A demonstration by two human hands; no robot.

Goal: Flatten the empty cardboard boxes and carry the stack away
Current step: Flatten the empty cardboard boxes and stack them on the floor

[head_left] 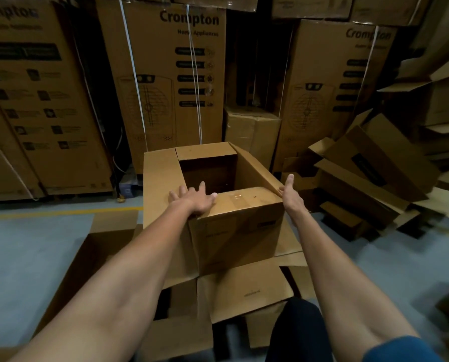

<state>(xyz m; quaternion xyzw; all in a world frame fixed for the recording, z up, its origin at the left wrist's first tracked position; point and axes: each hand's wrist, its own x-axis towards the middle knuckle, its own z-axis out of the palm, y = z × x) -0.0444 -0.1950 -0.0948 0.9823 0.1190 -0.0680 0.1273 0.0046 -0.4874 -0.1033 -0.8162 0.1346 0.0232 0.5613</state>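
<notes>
Bare forearms reach out from the bottom of the view, and each ends at the open box (218,205) that stands on a layer of flattened cardboard (247,291) on the grey floor (35,244). On its near top flap, close to the left corner, the left hand (194,201) rests with fingers spread and straight, holding nothing. At the box's right top corner the right hand (291,194) is wide too, its fingers stretched forward along the raised right flap (254,168), touching it or just beside it; I cannot tell which.

The step in hand looks like collapsing this box. To do it well, I judge, all four top flaps should be lifted clear first, then two opposite corners pushed toward each other so the walls fold along their own creases; pressing straight down on the flap would only buckle the board. The bottom must be open too, which cannot be seen from here.

Plain brown corrugated board makes up the box, matt, with sharp edges, a strip of clear tape on the near flap and small dark print on the front wall. To the right lies a loose heap of empty boxes (374,173); behind stand tall printed cartons (171,82) bound with white straps
</notes>
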